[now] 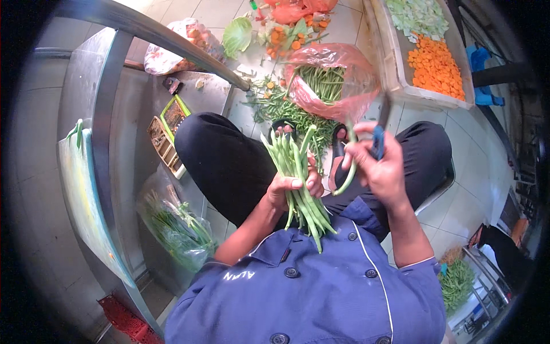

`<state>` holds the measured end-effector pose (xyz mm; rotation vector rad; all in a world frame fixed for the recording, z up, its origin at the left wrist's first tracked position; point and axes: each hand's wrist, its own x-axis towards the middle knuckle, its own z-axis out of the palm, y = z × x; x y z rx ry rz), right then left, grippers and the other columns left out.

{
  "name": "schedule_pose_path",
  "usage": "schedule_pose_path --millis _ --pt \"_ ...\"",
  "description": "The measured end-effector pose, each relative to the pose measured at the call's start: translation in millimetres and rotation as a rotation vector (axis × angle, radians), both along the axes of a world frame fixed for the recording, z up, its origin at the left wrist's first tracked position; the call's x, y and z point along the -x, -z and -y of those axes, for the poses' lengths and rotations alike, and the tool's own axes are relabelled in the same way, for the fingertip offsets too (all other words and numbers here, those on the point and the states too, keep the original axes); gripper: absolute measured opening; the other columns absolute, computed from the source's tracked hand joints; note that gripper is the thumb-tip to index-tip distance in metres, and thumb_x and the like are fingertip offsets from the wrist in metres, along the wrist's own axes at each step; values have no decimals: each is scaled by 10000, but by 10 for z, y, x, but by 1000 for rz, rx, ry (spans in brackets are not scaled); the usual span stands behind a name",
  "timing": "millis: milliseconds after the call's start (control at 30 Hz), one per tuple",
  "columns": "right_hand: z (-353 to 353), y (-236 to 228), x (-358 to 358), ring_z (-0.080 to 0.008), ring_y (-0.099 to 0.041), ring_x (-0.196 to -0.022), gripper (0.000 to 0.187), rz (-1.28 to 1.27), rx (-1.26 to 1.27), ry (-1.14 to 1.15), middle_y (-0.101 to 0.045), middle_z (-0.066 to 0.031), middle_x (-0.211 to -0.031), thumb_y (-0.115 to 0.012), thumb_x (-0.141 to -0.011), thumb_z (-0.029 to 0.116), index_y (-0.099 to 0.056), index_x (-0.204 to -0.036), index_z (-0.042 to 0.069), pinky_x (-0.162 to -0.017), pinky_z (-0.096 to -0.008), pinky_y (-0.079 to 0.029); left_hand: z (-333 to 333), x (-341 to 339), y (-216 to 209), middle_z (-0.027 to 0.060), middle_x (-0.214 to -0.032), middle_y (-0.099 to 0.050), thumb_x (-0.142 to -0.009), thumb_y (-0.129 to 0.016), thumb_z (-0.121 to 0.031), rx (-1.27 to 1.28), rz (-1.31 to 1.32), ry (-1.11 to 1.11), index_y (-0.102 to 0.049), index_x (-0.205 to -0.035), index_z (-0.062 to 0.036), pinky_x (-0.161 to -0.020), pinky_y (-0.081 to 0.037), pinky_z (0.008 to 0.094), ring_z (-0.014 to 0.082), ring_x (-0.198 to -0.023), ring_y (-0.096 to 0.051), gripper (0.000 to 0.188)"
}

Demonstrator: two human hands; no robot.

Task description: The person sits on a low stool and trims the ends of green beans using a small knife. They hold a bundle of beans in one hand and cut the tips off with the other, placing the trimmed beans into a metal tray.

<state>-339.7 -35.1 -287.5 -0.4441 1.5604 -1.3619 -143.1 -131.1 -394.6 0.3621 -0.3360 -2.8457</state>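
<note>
A bunch of long green beans (298, 163) is clasped in my left hand (282, 190), its ends sticking out above and below the fingers. My right hand (382, 172) is closed round the blue handle of a knife (378, 143), whose dark blade points away from me and is blurred. A single green bean (347, 180) is also pinched between the fingers of that hand, to the right of the bunch. Beyond my feet, a pink plastic bag (361, 94) holds more whole beans. Cut bean pieces (286, 106) lie heaped on the floor beside it.
At the far right stands a pale crate (404, 74) with diced carrots (435, 66) and chopped pale greens (418, 17). Carrot scraps (281, 39) and a cabbage leaf (237, 36) lie on the tiles. A grater (175, 114), bagged spring onions (177, 221) and a metal table frame (109, 80) are on my left.
</note>
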Motion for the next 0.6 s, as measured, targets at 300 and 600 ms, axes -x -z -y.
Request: schedule_pose_path --millis 300,600 --pt "-187 486 -540 -247 -647 -700 148 -544 92 -51 -649 -152 -841 -729 -883 64 -685 -990 -28 -662 -362 -511 -15 79 50 108 -1034 -644 -775 -763 -159 0 269 68 -514 -1246 -12 -821 -591 380 219 -909 -672 553" --pt "-297 608 -594 -304 -614 -693 144 -677 30 -68 -608 -161 -815 -710 -877 43 -669 -990 -36 -645 -371 -489 -58 91 80 96 -1124 -657 -844 -720 -155 -61 228 226 -461 -1406 5 -863 -584 351 182 -1003 -672 640"
